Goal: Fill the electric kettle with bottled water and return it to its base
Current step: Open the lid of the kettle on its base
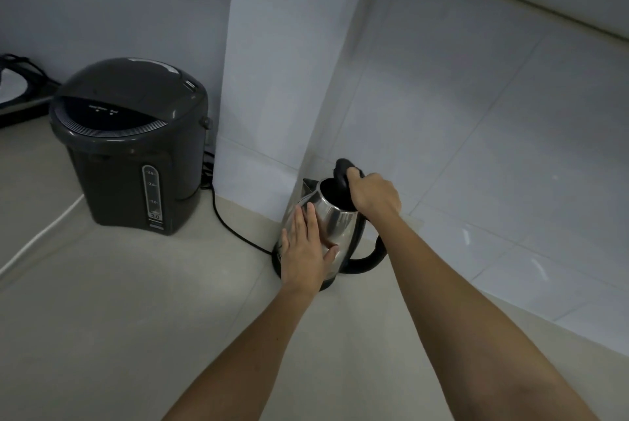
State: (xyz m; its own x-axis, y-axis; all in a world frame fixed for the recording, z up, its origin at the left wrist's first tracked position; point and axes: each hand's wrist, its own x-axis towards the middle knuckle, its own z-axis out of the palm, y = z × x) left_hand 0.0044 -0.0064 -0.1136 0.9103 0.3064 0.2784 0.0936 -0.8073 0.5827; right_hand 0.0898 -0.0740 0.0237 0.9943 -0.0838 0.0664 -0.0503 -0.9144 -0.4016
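Note:
A stainless steel electric kettle [335, 221] with a black handle stands on its black base [277, 266] on the counter, close to a white wall corner. Its black lid [342, 179] is tipped up, so the dark opening shows. My right hand [372, 196] grips the lid at the top of the handle. My left hand [304, 249] lies flat against the kettle's shiny side, fingers together, steadying it. No water bottle is in view.
A dark grey hot-water dispenser [131, 145] stands to the left on the beige counter [136, 318]. A black cord [231, 226] runs from the kettle base toward the wall, and a white cord [37, 237] crosses the left. White tiled walls [476, 114] rise behind and right.

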